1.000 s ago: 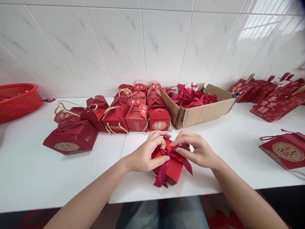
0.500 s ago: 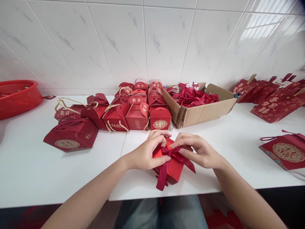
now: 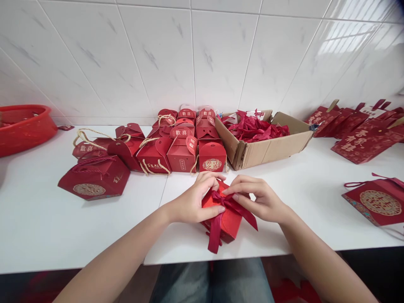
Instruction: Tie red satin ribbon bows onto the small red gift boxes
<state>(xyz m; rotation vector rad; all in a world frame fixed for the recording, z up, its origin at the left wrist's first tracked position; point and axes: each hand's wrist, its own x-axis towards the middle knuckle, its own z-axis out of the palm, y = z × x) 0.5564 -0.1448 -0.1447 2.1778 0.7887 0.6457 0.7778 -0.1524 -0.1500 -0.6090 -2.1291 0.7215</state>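
Observation:
A small red gift box point(image 3: 232, 223) sits near the table's front edge, with a dark red ribbon point(image 3: 216, 233) knotted in a bow on its top. My left hand point(image 3: 198, 200) wraps the box's left side, its thumb pressing on the ribbon beside the knot. From the right, my right hand point(image 3: 260, 198) pinches the bow's right loop between thumb and fingers. One tail hangs over the front of the box and the other points to the right.
Several red boxes point(image 3: 182, 153) with cord handles stand behind. An open cardboard box point(image 3: 271, 148) holds red ribbons point(image 3: 257, 126). A red basin point(image 3: 27, 130) is at far left. Red bags point(image 3: 362, 141) and another red box point(image 3: 378, 202) lie at right.
My right hand has shifted slightly left and up at the bow. The box and my left hand have barely moved.

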